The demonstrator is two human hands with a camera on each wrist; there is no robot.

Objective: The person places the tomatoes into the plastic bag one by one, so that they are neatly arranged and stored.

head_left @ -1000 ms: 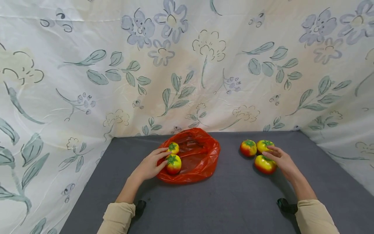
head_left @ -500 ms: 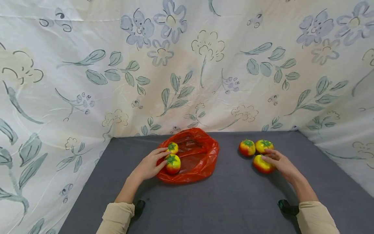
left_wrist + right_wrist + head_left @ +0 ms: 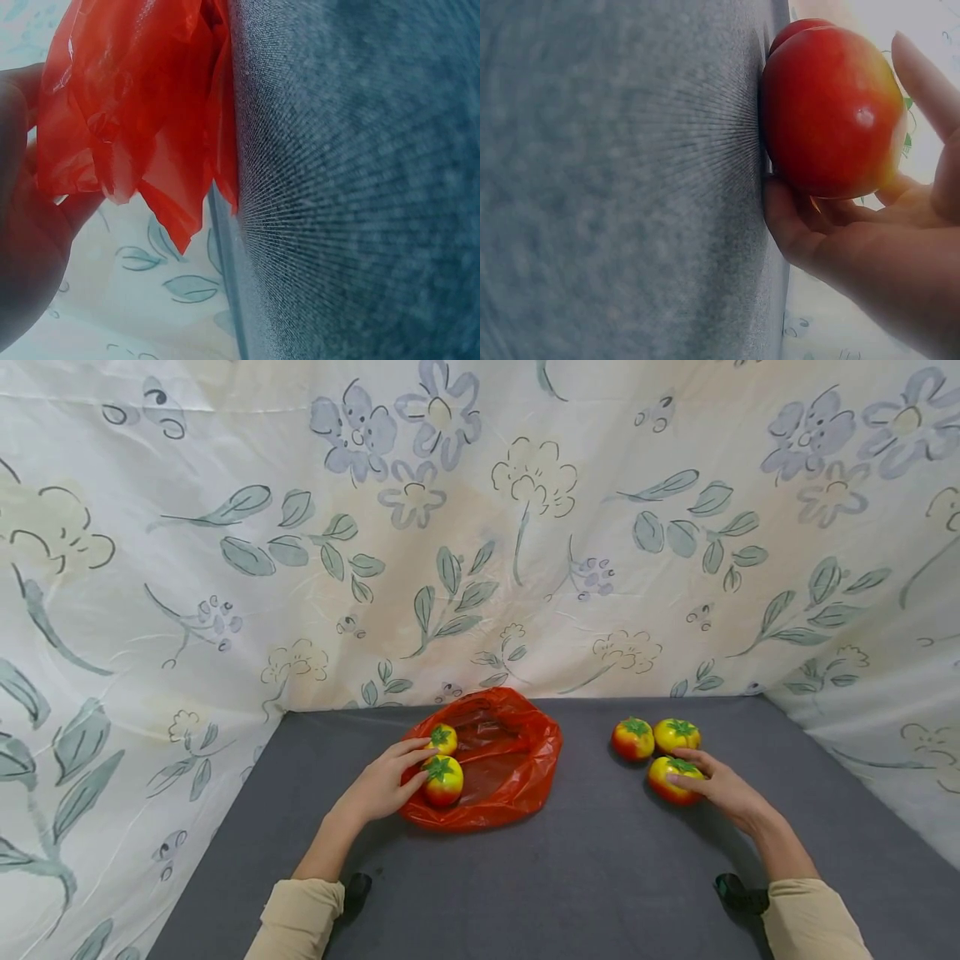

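My right hand (image 3: 723,789) reaches over a squat, glossy red-and-yellow tomato (image 3: 667,787) with a green leafy top. In the right wrist view its fingers (image 3: 799,225) curl round one side of this tomato, which sits right at the table surface, and the thumb (image 3: 930,90) stands at its other side. My left hand (image 3: 384,779) lies over the left rim of a red plastic bag (image 3: 517,802), fingertips at two tomatoes in it, a nearer tomato (image 3: 444,789) and a farther tomato (image 3: 444,737). The left wrist view shows the bag's plastic (image 3: 142,97) hiding most of those fingers.
Two more tomatoes rest behind the one at my right hand: a redder tomato (image 3: 632,745) and a yellower tomato (image 3: 667,735). All stand on a dark grey table (image 3: 525,893). A floral cloth (image 3: 450,568) hangs behind and at both sides.
The tomato at my right hand has tipped, its green top turning out of sight and then back into view. My right fingers have shifted lower around it. The left hand and bag stay put.
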